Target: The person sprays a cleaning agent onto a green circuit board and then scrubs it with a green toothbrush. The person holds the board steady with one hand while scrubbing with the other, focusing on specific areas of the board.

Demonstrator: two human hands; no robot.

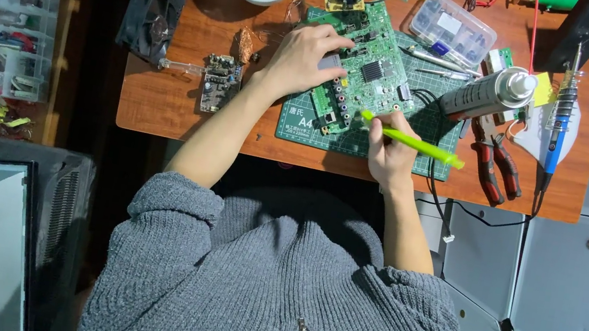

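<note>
- Two hands work over one green circuit board (pixel 360 73) lying on a green cutting mat (pixel 424 143) on the wooden surface (pixel 163 97), seen from the head view.
- Left hand (pixel 302 56) lies flat on the board's left part, fingers spread, pinning it; nothing gripped.
- Right hand (pixel 390 151) is closed around a lime-green brush (pixel 412 141), its tip at the board's near edge.
- Board's long axis runs diagonally, away and rightward; brush crosses it, handle pointing right.
- Crowding right: spray can (pixel 488 94), red pliers (pixel 498 162), blue soldering iron (pixel 559 125). A small board (pixel 218 83) lies left; bare mat lies between brush and can.
</note>
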